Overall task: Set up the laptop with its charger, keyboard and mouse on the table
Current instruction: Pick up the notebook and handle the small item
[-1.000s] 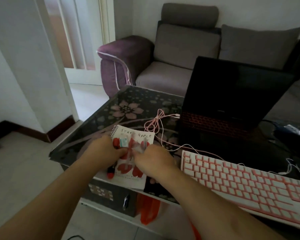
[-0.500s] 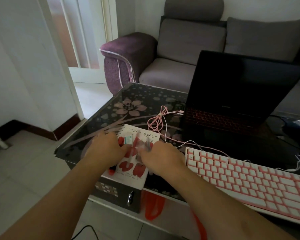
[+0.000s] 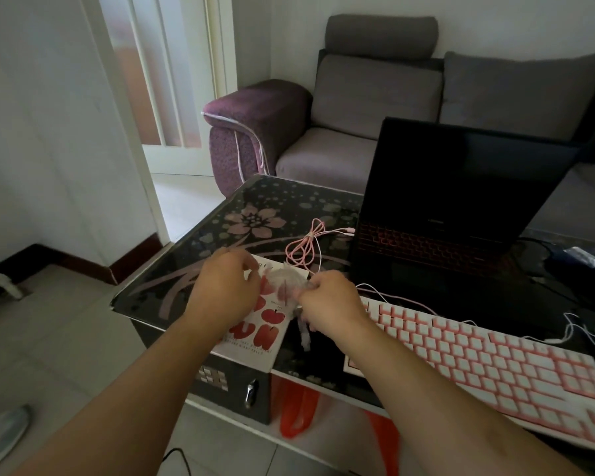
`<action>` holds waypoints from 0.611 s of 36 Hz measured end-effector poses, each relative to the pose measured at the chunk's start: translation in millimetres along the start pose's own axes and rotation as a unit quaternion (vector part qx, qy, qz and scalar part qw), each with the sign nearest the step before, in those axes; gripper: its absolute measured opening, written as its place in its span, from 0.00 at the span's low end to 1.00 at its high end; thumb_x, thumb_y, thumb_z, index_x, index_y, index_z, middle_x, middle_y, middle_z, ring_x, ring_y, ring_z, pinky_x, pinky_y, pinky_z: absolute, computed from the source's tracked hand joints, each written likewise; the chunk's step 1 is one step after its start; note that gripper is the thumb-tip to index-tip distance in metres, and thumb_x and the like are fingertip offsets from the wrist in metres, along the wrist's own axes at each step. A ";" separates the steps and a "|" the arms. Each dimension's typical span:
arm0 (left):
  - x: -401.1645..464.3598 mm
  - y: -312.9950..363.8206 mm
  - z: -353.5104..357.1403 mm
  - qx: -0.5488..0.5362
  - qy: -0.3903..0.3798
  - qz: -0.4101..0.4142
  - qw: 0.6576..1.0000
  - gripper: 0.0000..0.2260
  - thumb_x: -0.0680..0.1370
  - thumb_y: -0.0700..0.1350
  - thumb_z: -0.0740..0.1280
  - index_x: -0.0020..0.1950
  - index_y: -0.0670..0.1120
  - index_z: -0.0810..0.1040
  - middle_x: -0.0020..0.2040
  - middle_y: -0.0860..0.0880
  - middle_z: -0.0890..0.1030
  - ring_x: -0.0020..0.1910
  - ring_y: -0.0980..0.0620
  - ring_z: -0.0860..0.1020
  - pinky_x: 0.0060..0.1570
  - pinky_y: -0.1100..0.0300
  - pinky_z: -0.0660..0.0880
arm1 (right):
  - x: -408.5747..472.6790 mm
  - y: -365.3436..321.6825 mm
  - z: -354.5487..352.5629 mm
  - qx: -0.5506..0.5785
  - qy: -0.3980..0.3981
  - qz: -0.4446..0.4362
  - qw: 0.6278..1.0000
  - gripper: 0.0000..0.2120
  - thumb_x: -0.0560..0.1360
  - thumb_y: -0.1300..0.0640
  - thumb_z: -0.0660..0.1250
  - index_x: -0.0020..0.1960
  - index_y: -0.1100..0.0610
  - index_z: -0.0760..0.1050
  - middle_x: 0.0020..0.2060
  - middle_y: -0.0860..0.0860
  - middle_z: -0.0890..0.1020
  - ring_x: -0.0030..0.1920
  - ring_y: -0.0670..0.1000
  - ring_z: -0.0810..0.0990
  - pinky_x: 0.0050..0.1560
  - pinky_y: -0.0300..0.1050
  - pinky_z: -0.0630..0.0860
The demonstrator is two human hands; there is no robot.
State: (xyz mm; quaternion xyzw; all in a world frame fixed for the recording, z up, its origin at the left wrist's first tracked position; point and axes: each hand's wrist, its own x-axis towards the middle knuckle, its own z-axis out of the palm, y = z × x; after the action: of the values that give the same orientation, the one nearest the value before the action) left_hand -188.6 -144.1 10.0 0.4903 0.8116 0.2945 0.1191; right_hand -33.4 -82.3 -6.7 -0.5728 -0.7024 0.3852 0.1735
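An open black laptop [image 3: 461,207] with red-lit keys stands on the dark flowered glass table [image 3: 255,218]. A pink-and-white keyboard [image 3: 478,359] lies in front of it at the near edge. A tied pink cable [image 3: 306,249] runs to the laptop's left side. My left hand [image 3: 227,286] and right hand [image 3: 330,300] meet above a notebook printed with red apples [image 3: 261,334]. Between them they pinch a small pale bundle [image 3: 285,283], blurred by motion. A pale piece hangs below my right hand.
A thin white cable [image 3: 574,324] and dark items [image 3: 581,255] lie right of the laptop. A grey sofa with a purple armrest [image 3: 255,125] stands behind the table. An orange bag [image 3: 296,407] sits on the shelf under the table. The tiled floor [image 3: 66,338] lies to the left.
The view has tilted and pulled back a little. My hands stay over the notebook, and the small bundle between them has shifted and now looks blurred.
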 end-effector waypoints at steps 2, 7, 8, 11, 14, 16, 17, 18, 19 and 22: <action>-0.7 7.3 -0.6 -0.046 -0.020 -0.006 0.999 0.10 0.84 0.49 0.67 0.64 0.50 0.81 0.53 0.53 0.82 0.44 0.57 0.82 0.37 0.67 0.75 | -1.7 -1.5 -6.5 0.070 -0.016 -0.005 0.997 0.11 0.82 0.54 0.68 0.41 0.55 0.78 0.36 0.57 0.85 0.29 0.51 0.79 0.30 0.44 0.75; -0.2 23.9 -8.6 -0.227 -0.080 -0.087 0.967 0.19 0.82 0.50 0.71 0.70 0.45 0.76 0.50 0.49 0.85 0.42 0.55 0.86 0.35 0.64 0.81 | -4.7 -13.0 -17.7 0.160 -0.047 -0.012 0.986 0.10 0.83 0.56 0.68 0.43 0.54 0.79 0.33 0.52 0.81 0.26 0.48 0.75 0.25 0.41 0.70; 1.4 25.0 -8.7 -0.247 -0.085 -0.092 0.961 0.18 0.82 0.48 0.71 0.70 0.44 0.77 0.49 0.48 0.86 0.41 0.54 0.87 0.40 0.60 0.84 | -3.7 -16.5 -18.5 0.152 -0.045 -0.017 0.987 0.10 0.83 0.56 0.68 0.43 0.54 0.79 0.33 0.52 0.82 0.26 0.47 0.75 0.25 0.41 0.70; 10.1 24.9 -9.9 -0.297 -0.062 -0.096 0.948 0.09 0.82 0.41 0.71 0.62 0.44 0.83 0.46 0.46 0.88 0.39 0.52 0.88 0.42 0.55 0.86 | 5.6 -24.4 -13.6 0.135 -0.039 -0.034 0.989 0.11 0.83 0.55 0.66 0.43 0.55 0.79 0.33 0.52 0.83 0.25 0.46 0.76 0.27 0.42 0.70; 27.0 15.2 -14.6 -0.334 0.001 -0.119 0.935 0.09 0.82 0.38 0.69 0.62 0.44 0.82 0.48 0.46 0.87 0.40 0.50 0.88 0.44 0.53 0.87 | 21.2 -29.3 -6.3 0.146 -0.019 -0.039 0.988 0.11 0.82 0.55 0.65 0.47 0.60 0.81 0.33 0.52 0.80 0.30 0.50 0.76 0.31 0.46 0.69; 38.1 4.4 -17.4 -0.333 0.018 -0.132 0.933 0.10 0.83 0.36 0.68 0.61 0.45 0.82 0.50 0.46 0.86 0.44 0.47 0.87 0.47 0.52 0.86 | 32.0 -31.3 -4.6 0.156 -0.010 -0.040 0.987 0.09 0.82 0.55 0.64 0.49 0.58 0.81 0.34 0.52 0.81 0.30 0.49 0.75 0.31 0.46 0.68; 44.3 -3.5 -17.5 -0.318 0.027 -0.138 0.938 0.09 0.83 0.36 0.68 0.58 0.47 0.83 0.50 0.45 0.86 0.45 0.46 0.86 0.48 0.50 0.85 | 38.5 -32.4 -3.2 0.157 -0.011 -0.041 0.987 0.08 0.82 0.56 0.64 0.49 0.56 0.81 0.34 0.52 0.82 0.30 0.49 0.75 0.30 0.46 0.68; 50.1 -10.9 -18.3 -0.295 0.037 -0.147 0.943 0.09 0.82 0.35 0.67 0.53 0.49 0.83 0.49 0.44 0.86 0.46 0.44 0.86 0.50 0.48 0.85 | 45.1 -33.8 -1.0 0.158 -0.013 -0.041 0.987 0.08 0.82 0.58 0.63 0.48 0.55 0.80 0.34 0.52 0.82 0.29 0.50 0.75 0.30 0.46 0.68; 56.9 -19.3 -18.3 -0.275 0.049 -0.156 0.947 0.10 0.81 0.35 0.66 0.50 0.48 0.83 0.47 0.43 0.86 0.46 0.42 0.85 0.52 0.45 0.84 | 52.1 -35.5 0.9 0.156 -0.015 -0.041 0.987 0.07 0.80 0.59 0.62 0.47 0.55 0.79 0.33 0.53 0.82 0.30 0.51 0.76 0.30 0.47 0.68; 72.3 -37.8 -19.9 -0.252 0.066 -0.189 0.947 0.12 0.76 0.35 0.63 0.53 0.40 0.84 0.45 0.41 0.85 0.45 0.40 0.84 0.48 0.46 0.84 | 75.4 -40.3 6.7 0.142 -0.013 -0.030 0.989 0.08 0.78 0.62 0.60 0.48 0.57 0.78 0.36 0.56 0.84 0.32 0.53 0.77 0.30 0.47 0.68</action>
State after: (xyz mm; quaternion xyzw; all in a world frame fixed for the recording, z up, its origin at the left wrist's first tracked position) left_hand -261.1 -101.7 10.3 0.2615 0.7947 0.4931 0.2385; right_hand -86.4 -15.8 3.9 -0.5163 -0.6592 0.4832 0.2557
